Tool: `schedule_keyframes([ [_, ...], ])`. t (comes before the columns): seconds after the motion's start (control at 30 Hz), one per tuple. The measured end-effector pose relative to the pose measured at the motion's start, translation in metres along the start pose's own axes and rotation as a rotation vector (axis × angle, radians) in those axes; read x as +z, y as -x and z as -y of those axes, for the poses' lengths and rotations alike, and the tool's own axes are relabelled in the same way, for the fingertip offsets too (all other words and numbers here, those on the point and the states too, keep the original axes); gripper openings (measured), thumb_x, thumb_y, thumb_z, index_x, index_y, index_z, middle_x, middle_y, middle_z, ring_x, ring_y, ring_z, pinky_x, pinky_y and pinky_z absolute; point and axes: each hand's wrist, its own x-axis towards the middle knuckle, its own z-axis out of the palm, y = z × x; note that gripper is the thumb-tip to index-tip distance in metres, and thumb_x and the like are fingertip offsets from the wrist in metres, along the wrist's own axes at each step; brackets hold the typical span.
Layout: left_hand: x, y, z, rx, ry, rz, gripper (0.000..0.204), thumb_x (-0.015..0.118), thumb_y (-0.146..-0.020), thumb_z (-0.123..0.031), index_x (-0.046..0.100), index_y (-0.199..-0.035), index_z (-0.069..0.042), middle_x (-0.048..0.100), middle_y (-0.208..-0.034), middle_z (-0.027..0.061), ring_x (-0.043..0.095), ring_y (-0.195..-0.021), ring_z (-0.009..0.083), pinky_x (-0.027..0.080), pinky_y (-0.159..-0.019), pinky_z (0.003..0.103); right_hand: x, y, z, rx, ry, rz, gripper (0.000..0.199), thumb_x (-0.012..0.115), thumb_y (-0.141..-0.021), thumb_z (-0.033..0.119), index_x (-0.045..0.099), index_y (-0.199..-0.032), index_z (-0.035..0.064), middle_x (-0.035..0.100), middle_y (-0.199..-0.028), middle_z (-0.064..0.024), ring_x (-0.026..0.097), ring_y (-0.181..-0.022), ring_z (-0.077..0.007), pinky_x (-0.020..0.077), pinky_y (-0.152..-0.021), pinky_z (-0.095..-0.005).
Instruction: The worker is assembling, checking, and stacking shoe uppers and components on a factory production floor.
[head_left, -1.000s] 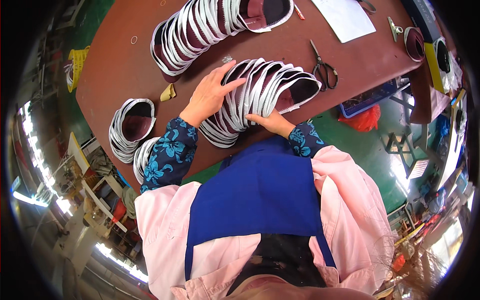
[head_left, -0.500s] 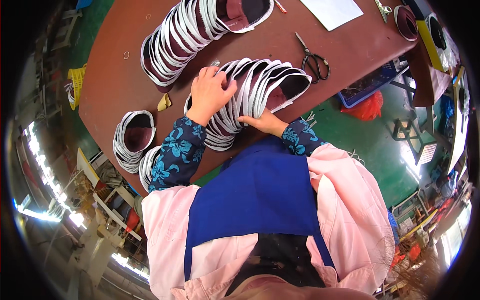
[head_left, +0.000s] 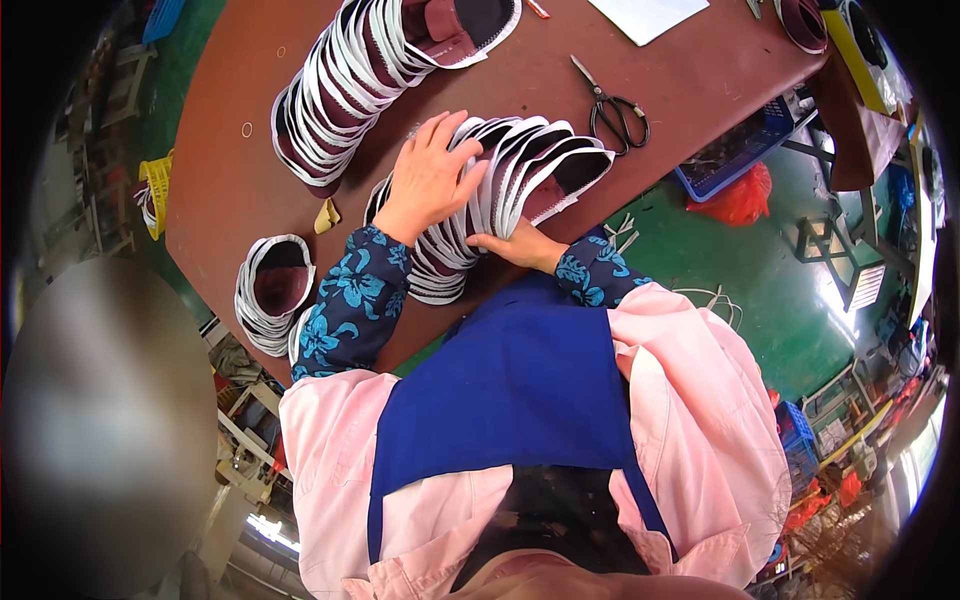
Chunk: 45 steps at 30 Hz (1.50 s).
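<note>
A row of nested shoe uppers (head_left: 545,170), maroon with white edging and dark lining, lies in front of me on the maroon table. My left hand (head_left: 436,178) rests over the middle of this row, fingers stretched and slightly apart. At its near side, my right hand (head_left: 528,246) grips the uppers, thumb on the white edges and its other fingers mostly hidden behind them. Farther off lies a second, longer row of uppers (head_left: 350,90). A smaller bunch of uppers (head_left: 275,285) sits left of my left forearm, which partly covers more white edging.
Black-handled scissors (head_left: 618,118) lie right of the row, with white paper (head_left: 650,15) beyond. A tan scrap (head_left: 327,215) is on the table (head_left: 220,180). Below its right edge are a blue crate (head_left: 735,150) and a red bag (head_left: 738,195).
My left hand's fingers have straightened and moved slightly up along the uppers. My right hand keeps its grip. The view has shifted a little, and a blurred grey shape has appeared at lower left.
</note>
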Motion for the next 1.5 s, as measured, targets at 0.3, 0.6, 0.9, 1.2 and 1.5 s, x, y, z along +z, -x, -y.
schedule_keyframes([
  [0.3, 0.011, -0.019, -0.016, -0.163, 0.007, 0.057, 0.024, 0.066, -0.085, -0.022, 0.066, -0.106, -0.011, 0.056, -0.133, 0.0132, 0.052, -0.125, 0.0321, 0.046, -0.097, 0.047, 0.002, -0.003, -0.009, -0.129, 0.034, -0.076, 0.062, 0.08, -0.083, 0.029, 0.054, -0.131, -0.0003, 0.063, -0.125, -0.0209, 0.06, -0.115, -0.0341, 0.0459, -0.101, -0.0437],
  [0.6, 0.016, -0.022, -0.018, 0.251, 0.158, -0.058, 0.041, 0.062, -0.081, -0.005, 0.07, -0.119, -0.02, 0.051, -0.142, 0.0171, 0.057, -0.121, 0.0363, 0.047, -0.101, 0.045, 0.002, -0.007, 0.002, -0.078, 0.074, -0.045, 0.066, 0.081, -0.083, 0.029, 0.052, -0.133, -0.0009, 0.061, -0.128, -0.0222, 0.057, -0.12, -0.0364, 0.0442, -0.102, -0.0435],
  [0.9, -0.001, 0.011, 0.011, -0.085, 0.541, -0.277, 0.026, 0.065, -0.09, -0.004, 0.068, -0.115, -0.01, 0.062, -0.124, 0.0112, 0.058, -0.118, 0.0316, 0.046, -0.102, 0.04, -0.009, -0.002, 0.005, -0.142, 0.175, -0.006, 0.058, 0.076, -0.088, 0.024, 0.051, -0.132, -0.0049, 0.062, -0.125, -0.0196, 0.059, -0.117, -0.0306, 0.0436, -0.101, -0.0407],
  [1.2, 0.034, 0.123, 0.198, -0.944, -0.06, -0.865, 0.048, 0.065, -0.091, -0.023, 0.048, -0.128, 0.001, 0.051, -0.126, 0.0242, 0.048, -0.118, 0.0418, 0.038, -0.103, 0.05, -0.013, -0.008, 0.016, 0.106, 0.057, 0.142, 0.048, 0.072, -0.091, 0.016, 0.054, -0.131, -0.0045, 0.062, -0.127, -0.0136, 0.056, -0.119, -0.024, 0.0411, -0.104, -0.0352],
  [1.5, -0.026, 0.096, 0.198, -0.504, -0.189, -0.437, 0.069, 0.056, -0.079, 0.005, 0.052, -0.143, -0.021, 0.038, -0.146, 0.0205, 0.041, -0.132, 0.0413, 0.038, -0.109, 0.048, -0.02, -0.011, 0.017, 0.174, 0.11, 0.193, 0.049, 0.068, -0.096, 0.024, 0.052, -0.133, -0.0039, 0.061, -0.128, -0.0125, 0.055, -0.119, -0.0231, 0.0426, -0.103, -0.0359],
])
